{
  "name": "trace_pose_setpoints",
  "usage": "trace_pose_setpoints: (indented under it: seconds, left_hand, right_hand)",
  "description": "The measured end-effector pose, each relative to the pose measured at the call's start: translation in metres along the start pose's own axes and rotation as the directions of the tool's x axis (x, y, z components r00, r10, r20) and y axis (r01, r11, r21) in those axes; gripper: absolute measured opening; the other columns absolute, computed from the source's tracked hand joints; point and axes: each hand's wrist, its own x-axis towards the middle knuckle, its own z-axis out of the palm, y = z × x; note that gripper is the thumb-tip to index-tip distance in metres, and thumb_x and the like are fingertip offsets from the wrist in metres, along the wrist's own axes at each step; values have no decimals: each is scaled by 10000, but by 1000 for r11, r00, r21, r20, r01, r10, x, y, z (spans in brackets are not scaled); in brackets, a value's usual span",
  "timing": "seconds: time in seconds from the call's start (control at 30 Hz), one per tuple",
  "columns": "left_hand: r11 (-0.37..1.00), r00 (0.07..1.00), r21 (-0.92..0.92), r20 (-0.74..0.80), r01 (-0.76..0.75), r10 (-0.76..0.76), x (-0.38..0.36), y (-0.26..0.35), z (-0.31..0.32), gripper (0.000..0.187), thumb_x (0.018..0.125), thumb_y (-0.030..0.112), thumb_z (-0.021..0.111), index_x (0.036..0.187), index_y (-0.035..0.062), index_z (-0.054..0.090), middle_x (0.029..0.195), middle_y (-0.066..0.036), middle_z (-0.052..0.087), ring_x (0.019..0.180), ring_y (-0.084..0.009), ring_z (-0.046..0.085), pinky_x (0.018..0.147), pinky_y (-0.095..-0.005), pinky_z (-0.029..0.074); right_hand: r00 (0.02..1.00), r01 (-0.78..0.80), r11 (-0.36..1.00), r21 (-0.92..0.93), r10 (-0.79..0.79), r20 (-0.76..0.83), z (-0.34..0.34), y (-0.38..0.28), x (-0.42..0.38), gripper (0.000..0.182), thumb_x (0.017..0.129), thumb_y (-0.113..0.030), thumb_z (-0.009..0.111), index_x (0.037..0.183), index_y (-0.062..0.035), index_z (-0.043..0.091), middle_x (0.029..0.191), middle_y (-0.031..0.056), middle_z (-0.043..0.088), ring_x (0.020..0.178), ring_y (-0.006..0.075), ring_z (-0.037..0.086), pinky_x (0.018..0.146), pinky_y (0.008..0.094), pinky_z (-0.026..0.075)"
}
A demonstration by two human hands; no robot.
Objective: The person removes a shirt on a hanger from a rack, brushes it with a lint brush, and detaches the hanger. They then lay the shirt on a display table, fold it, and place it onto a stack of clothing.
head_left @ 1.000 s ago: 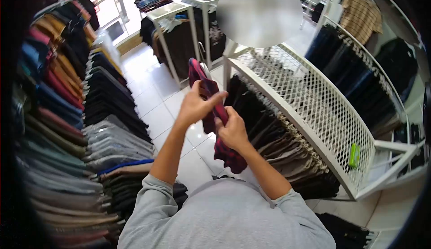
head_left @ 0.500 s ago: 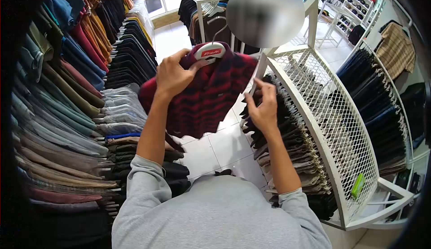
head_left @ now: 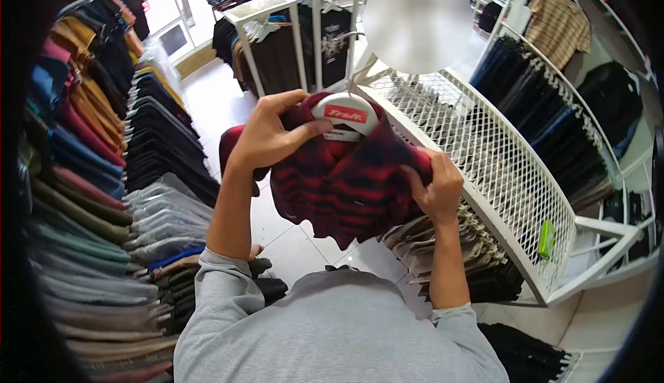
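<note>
A red and black striped shirt [head_left: 346, 186] hangs on a white hanger [head_left: 344, 111] with a red label, held up in front of me. My left hand [head_left: 272, 133] grips the shirt at the collar, beside the hanger. My right hand [head_left: 436, 188] holds the shirt's right shoulder and sleeve edge, just above the row of dark folded garments [head_left: 449, 241] hanging under the white mesh rack [head_left: 498, 169].
A long rail of shirts in several colours [head_left: 104, 175] fills the left side. Dark trousers [head_left: 546, 127] hang at the right behind the mesh rack. White display tables [head_left: 277, 16] with folded clothes stand at the back. A white tiled aisle [head_left: 228, 106] runs between.
The shirt has turned from edge-on to face me. My right hand let go of it, hovered over the dark garments, and now grips its right shoulder. The left hand stayed at the collar.
</note>
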Motion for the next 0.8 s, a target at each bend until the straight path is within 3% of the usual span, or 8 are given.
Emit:
trace_pose_setpoints:
  seconds: [0.1, 0.2, 0.23, 0.4, 0.47, 0.53, 0.7, 0.8]
  left_hand:
    - [993, 994, -83, 61, -89, 95, 18, -8, 30, 230, 867, 83, 803, 1030, -29, 685, 865, 10, 678, 845, -30, 590, 714, -218, 504]
    - [912, 963, 374, 258, -168, 71, 34, 3, 34, 466, 758, 388, 865, 897, -23, 697, 655, -134, 615, 599, -220, 620, 604, -342, 470]
    - [904, 957, 395, 286, -164, 49, 38, -1, 38, 605, 700, 584, 833, 855, 9, 727, 689, -182, 632, 642, -364, 621, 615, -405, 480]
    - [941, 976, 295, 185, -165, 113, 50, -30, 88, 438, 727, 364, 877, 874, 14, 660, 705, -137, 588, 663, -347, 602, 616, -425, 462]
    - [910, 941, 246, 136, -335, 310, 57, -38, 121, 451, 718, 342, 891, 942, 26, 660, 763, -124, 606, 678, -329, 609, 605, -403, 466]
    - [788, 808, 299, -84, -538, 583, 70, -43, 143, 480, 694, 382, 893, 947, 43, 666, 785, -111, 616, 677, -323, 609, 599, -398, 474]
    - [640, 691, 413, -36, -648, 722, 129, -3, 142, 489, 745, 461, 848, 924, 60, 634, 729, -83, 565, 643, -292, 606, 563, -384, 469]
    - [615, 701, 450, 35, -647, 712, 190, 40, 133, 499, 836, 495, 775, 812, 51, 549, 681, -125, 571, 598, -324, 599, 551, -409, 451]
  right_hand:
    - [992, -91, 989, -121, 79, -99, -32, -1, -26, 299, 841, -272, 800, 997, -54, 668, 857, 124, 676, 765, 345, 672, 678, 420, 522]
    - [964, -222, 950, -220, 181, -192, -73, -8, -50, 293, 824, -256, 816, 970, -48, 669, 835, 127, 678, 744, 345, 675, 662, 414, 523]
    - [944, -293, 923, -249, 239, -225, -89, -10, -56, 290, 817, -246, 823, 959, -44, 669, 822, 128, 678, 731, 346, 676, 654, 412, 522]
    - [874, -458, 816, -353, 340, -347, -155, -23, -87, 315, 800, -236, 846, 953, -28, 665, 839, 136, 691, 746, 351, 685, 671, 407, 529]
    - [887, -447, 785, -429, 328, -324, -171, -33, -89, 327, 800, -244, 849, 965, -31, 664, 845, 137, 695, 751, 353, 686, 679, 405, 533]
    - [874, -477, 745, -466, 345, -343, -187, -41, -87, 324, 813, -245, 840, 986, -33, 665, 851, 138, 695, 761, 351, 686, 684, 404, 534]
    - [883, -469, 617, -633, 354, -309, -226, -47, -42, 321, 871, -287, 788, 1021, -32, 662, 905, 159, 698, 806, 386, 687, 701, 433, 529]
    - [889, -450, 562, -694, 358, -287, -256, -25, 15, 358, 928, -350, 723, 1061, -25, 651, 905, 187, 691, 842, 427, 672, 718, 476, 512]
